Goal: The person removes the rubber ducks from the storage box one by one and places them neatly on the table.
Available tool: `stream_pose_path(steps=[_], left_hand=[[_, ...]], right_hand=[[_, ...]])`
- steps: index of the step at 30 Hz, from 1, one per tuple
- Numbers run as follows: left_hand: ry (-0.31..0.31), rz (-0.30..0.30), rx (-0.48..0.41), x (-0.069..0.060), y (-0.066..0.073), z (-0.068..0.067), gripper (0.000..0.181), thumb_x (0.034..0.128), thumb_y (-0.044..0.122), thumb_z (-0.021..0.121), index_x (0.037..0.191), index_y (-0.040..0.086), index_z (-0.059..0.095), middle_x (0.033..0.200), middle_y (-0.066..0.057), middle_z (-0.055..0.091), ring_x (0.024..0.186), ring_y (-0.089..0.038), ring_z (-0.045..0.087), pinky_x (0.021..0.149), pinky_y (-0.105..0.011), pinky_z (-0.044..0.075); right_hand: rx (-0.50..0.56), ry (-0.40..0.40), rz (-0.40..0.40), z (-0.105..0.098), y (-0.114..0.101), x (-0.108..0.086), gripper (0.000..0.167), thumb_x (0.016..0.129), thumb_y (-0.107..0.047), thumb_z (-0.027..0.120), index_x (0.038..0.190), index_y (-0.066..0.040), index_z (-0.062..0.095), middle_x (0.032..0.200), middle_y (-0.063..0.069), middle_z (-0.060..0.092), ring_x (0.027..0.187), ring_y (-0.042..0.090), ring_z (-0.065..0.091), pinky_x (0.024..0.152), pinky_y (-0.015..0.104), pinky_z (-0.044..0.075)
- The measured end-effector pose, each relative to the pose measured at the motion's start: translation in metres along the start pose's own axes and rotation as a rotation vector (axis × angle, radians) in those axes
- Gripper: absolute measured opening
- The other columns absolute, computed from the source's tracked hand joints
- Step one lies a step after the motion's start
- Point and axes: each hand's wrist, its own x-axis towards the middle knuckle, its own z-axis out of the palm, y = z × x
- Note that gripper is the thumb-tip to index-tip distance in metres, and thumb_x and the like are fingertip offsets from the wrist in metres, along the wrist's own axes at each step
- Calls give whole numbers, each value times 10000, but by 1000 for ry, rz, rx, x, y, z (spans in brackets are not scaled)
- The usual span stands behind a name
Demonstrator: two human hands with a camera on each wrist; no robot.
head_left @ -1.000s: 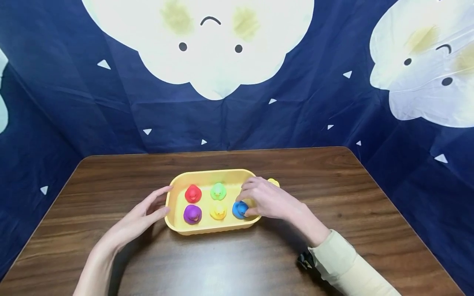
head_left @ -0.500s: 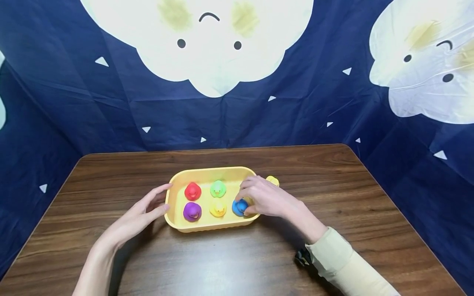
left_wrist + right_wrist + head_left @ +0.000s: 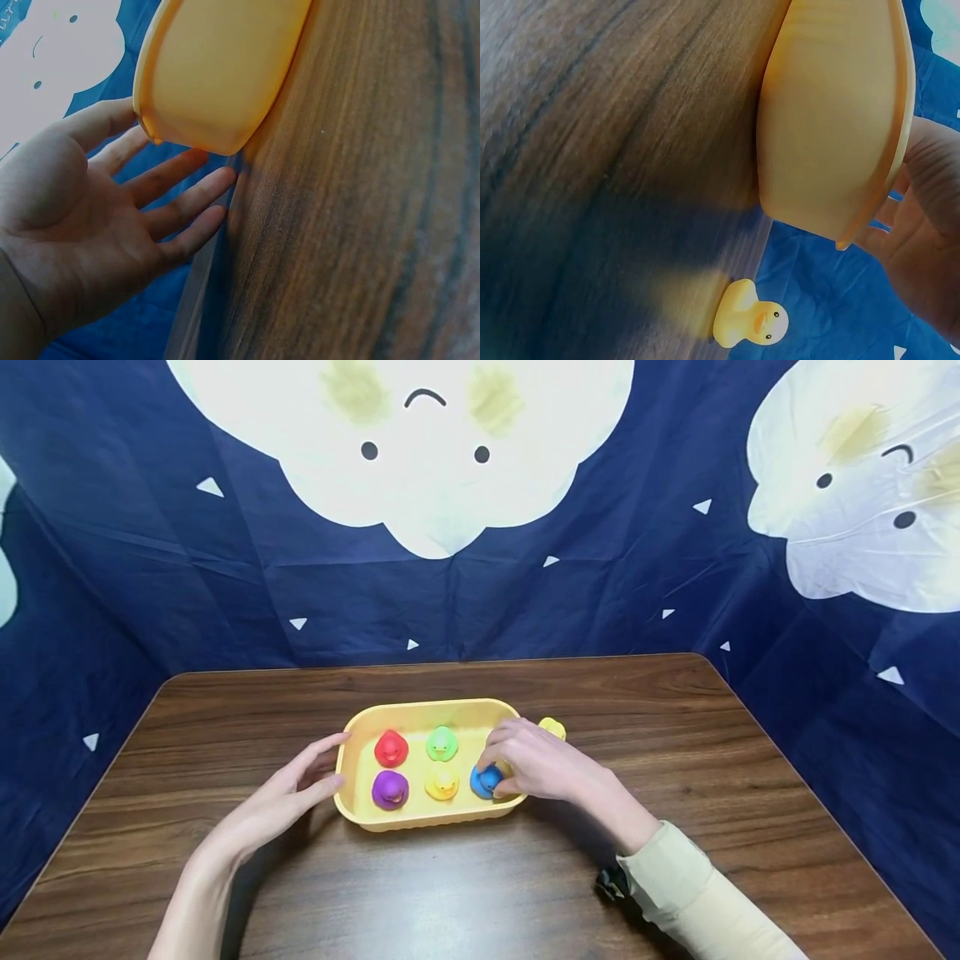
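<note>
Head view, right hand [image 3: 534,762] pinching a blue duck [image 3: 483,781] inside the tray [image 3: 431,818], yellow duck [image 3: 553,727] just beyond that hand (on the tabletop [image 3: 240,727]), left hand [image 3: 285,793] loosely spread, touching the tray's other end.

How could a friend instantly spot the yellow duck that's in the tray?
On the wooden table, find the yellow tray. In its nearer row, look between the purple duck and the blue duck at the right hand. There sits the yellow duck, the only yellow one visible in the tray; another yellow duck stands outside.
</note>
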Motion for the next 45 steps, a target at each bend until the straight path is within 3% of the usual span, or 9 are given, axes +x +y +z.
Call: stream_pose_path(steps=[15, 36, 45], left_hand=[[-8, -7, -10, 1, 0, 3, 622, 1077, 292, 545, 1625, 185, 272, 1577, -237, 426, 1408, -419, 468, 949, -99, 426], [-6, -30, 4, 1, 2, 0, 634, 1074, 308, 549, 1630, 202, 264, 1598, -227, 397, 1418, -425, 466, 939, -103, 427], [-1, -18, 7, 1, 2, 0, 629, 1074, 306, 550, 1628, 197, 270, 1581, -227, 421, 1413, -415, 468, 942, -106, 427]], right_hand=[[8, 8, -7, 1, 1, -3, 227, 814, -254, 879, 1029, -231, 808, 906, -102, 724, 949, 104, 594, 910, 304, 506], [25, 124, -3, -13, 2, -7, 235, 882, -246, 818, 1099, -160, 793, 1045, -25, 693, 998, 139, 640, 931, 319, 546], [19, 147, 34, -22, 2, -10, 281, 893, -257, 812, 1152, -152, 783, 1087, -11, 692, 1003, 141, 629, 924, 325, 547]])
